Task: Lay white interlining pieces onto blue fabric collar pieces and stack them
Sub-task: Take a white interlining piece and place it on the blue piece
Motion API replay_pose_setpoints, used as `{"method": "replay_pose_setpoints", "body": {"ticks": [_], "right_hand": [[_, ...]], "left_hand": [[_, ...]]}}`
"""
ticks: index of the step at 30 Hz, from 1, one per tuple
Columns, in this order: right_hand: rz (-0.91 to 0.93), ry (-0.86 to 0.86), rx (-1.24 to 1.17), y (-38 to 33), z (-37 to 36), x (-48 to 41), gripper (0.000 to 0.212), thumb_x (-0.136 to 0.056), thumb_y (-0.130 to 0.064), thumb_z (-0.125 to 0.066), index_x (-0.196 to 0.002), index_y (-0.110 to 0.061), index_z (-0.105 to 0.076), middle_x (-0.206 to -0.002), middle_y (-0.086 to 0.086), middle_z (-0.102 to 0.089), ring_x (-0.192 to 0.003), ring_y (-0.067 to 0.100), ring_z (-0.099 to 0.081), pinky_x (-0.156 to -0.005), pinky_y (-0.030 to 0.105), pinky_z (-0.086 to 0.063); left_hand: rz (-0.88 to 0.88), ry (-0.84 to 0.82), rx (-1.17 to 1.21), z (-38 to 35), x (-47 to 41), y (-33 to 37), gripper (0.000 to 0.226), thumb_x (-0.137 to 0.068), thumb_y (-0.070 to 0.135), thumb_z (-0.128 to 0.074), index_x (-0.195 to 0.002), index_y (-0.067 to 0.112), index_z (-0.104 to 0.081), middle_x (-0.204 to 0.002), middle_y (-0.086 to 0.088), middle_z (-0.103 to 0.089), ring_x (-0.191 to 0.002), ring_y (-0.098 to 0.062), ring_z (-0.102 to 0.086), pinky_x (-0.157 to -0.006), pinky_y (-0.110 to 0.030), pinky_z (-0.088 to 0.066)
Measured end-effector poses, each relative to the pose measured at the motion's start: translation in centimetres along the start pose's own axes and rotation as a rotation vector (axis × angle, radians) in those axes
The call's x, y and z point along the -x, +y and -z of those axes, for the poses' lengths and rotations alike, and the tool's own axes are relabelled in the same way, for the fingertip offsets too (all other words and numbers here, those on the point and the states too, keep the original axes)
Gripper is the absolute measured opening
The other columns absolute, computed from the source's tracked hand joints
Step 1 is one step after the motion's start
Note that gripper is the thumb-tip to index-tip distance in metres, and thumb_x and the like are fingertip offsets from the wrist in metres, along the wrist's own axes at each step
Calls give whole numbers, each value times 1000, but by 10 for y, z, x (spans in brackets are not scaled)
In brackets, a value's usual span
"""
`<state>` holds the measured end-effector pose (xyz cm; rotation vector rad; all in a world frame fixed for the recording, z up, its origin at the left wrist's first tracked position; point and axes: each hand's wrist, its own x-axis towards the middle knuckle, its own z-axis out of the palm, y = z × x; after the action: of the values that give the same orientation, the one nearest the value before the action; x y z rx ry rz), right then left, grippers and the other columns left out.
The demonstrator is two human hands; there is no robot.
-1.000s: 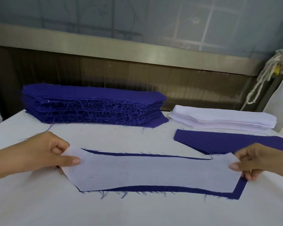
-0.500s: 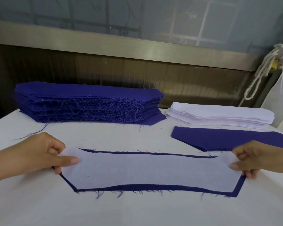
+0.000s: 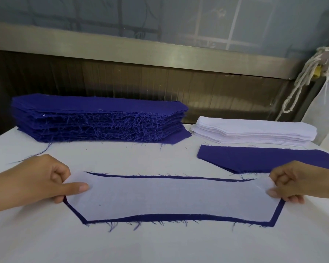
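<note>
- A person's left hand (image 3: 36, 183) and right hand (image 3: 296, 185) hold a white interlining piece (image 3: 169, 198) by its two short ends, in front of the tall blue stack (image 3: 95, 120) on the near side of the counter (image 3: 160, 247).
- The interlining lies flat on a blue collar piece (image 3: 160, 218), which shows as a thin, frayed border along the long edges and both near corners.
- Left-hand fingers (image 3: 78, 187) are curled, with the thumb laid on top of the white cloth and pinching its end. Whether they also grip the blue layer cannot be told.
- Right-hand fingers (image 3: 277, 191) are curled the same way, with the thumb pressed on the opposite end.
- Just right of the tall blue stack sits a lower white interlining stack (image 3: 254, 131). The two are close but apart.
- Right of the tall stack and nearer the camera, a separate blue piece (image 3: 264, 158) lies flat, its right end hidden behind the right hand.
- Behind the stack runs a metal rail (image 3: 141, 52), and a white cord (image 3: 300, 86) hangs far to its right.
</note>
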<state>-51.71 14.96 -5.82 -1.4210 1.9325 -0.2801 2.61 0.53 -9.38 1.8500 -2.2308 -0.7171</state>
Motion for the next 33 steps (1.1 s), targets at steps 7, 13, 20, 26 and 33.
{"method": "replay_pose_setpoints", "body": {"ticks": [7,13,20,26,33], "right_hand": [[-37,15,7,7,6,-1,64,-38,-69,-90,-81,-25,-75,-68,8,-71,-54,12,-59,-47,22,-46],[-60,85,26,14,7,-4,24,-73,-38,-84,-82,-18,-74,-68,13,-71,-53,14,-57,-46,22,-45],[-54,68,39,15,10,-10,12,-85,-22,-79,-83,-13,-73,-66,10,-70,-53,13,-55,-46,21,-43],[-67,65,54,15,13,-12,11,-87,-20,-77,-85,-10,-72,-66,7,-71,-53,11,-57,-47,19,-43],[-82,10,10,17,22,-15,9,-89,-17,-74,-80,-16,-77,-74,9,-73,-57,10,-60,-50,18,-45]], "left_hand": [[19,80,-1,3,-4,-13,80,-17,105,-53,-63,42,-68,-51,6,-69,-44,1,-58,-68,-23,-52],[83,65,22,11,-11,-26,80,-18,101,-61,-60,35,-71,-54,3,-70,-44,0,-59,-59,-20,-49],[148,68,40,9,-19,-32,82,-14,99,-63,-56,30,-72,-55,3,-71,-47,0,-62,-59,-21,-49],[100,70,63,6,-13,-18,85,-9,102,-57,-57,33,-72,-53,0,-70,-41,-1,-57,-55,-21,-46],[-29,224,-7,15,-6,4,70,-30,101,-56,-52,35,-68,-44,4,-64,-43,0,-59,-63,-26,-49]]}}
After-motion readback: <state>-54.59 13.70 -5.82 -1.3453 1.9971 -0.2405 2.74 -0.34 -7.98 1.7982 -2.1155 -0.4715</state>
